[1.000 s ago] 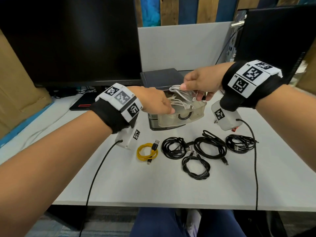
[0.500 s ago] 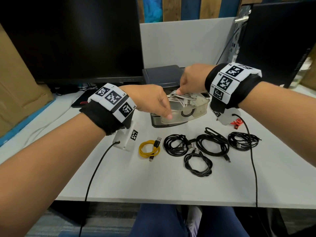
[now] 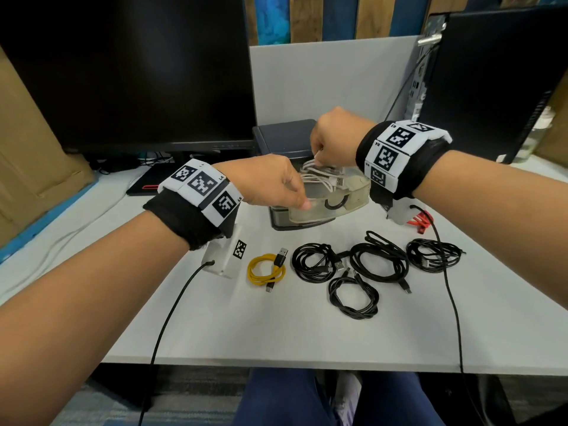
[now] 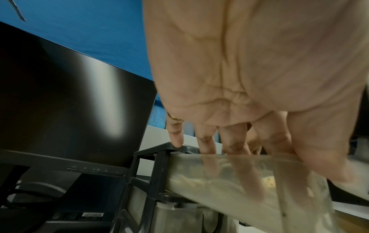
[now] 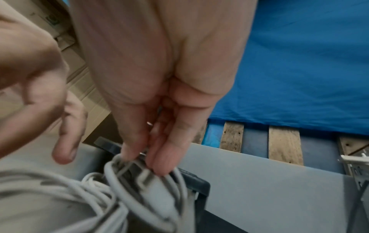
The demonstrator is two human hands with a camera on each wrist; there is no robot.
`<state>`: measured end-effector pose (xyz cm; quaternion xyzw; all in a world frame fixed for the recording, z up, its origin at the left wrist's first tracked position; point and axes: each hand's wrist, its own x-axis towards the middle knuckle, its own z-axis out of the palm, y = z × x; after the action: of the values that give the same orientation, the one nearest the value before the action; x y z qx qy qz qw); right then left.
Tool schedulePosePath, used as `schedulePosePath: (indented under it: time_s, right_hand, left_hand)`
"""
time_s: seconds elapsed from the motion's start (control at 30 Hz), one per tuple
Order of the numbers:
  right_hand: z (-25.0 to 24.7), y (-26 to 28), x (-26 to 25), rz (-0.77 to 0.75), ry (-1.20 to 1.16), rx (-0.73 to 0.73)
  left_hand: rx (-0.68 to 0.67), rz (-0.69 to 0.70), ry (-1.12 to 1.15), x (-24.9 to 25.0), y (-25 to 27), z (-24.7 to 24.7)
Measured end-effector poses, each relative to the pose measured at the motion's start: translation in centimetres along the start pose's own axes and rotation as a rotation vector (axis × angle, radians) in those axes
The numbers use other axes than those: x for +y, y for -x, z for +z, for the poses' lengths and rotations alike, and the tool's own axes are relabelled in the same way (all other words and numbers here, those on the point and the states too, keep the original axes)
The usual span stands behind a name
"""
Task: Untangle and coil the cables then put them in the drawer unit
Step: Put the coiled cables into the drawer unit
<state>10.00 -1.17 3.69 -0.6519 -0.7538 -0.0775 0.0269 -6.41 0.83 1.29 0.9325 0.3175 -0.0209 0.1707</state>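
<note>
A bundle of white cables lies half in the open translucent drawer of the dark grey drawer unit. My right hand pinches the bundle from above, fingers pointing down; in the right wrist view the fingertips close on the white cables. My left hand grips the drawer's front left wall. In the left wrist view its fingers reach inside the drawer and its thumb lies outside.
On the white table lie a yellow coil, several black coils and a red cable. A black monitor stands back left, a computer tower back right. Wrist-camera leads trail off the front edge.
My right hand has moved left over the drawer and turned its fingers downward, lowering the white cables into it. My left hand has stayed at the drawer's front.
</note>
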Motion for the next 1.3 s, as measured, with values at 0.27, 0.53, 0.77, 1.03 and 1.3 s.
schedulePosePath:
  time_s: [0.27,0.53,0.77,1.03,1.3]
  right_hand:
    - [0.8,0.7,0.7,-0.015,0.037,-0.042]
    - [0.6,0.7,1.6,0.046,-0.120,-0.151]
    - [-1.1,1.4,2.9,0.072,-0.288,-0.073]
    - [1.8,1.5,2.5,0.096,-0.199,-0.056]
    - [3.3,0.8,1.9,0.106,-0.187,0.064]
  left_hand:
    - [-0.011,0.001,-0.149,0.0,-0.3,1.1]
    - [0.066,0.024,-0.037,0.0,-0.3,0.8]
    - [0.423,-0.041,-0.192,-0.7,-1.0,0.2]
    - [0.579,-0.213,-0.200,-2.8,-2.8,1.0]
    - [0.614,-0.237,-0.326,-2.6,-3.8,0.8]
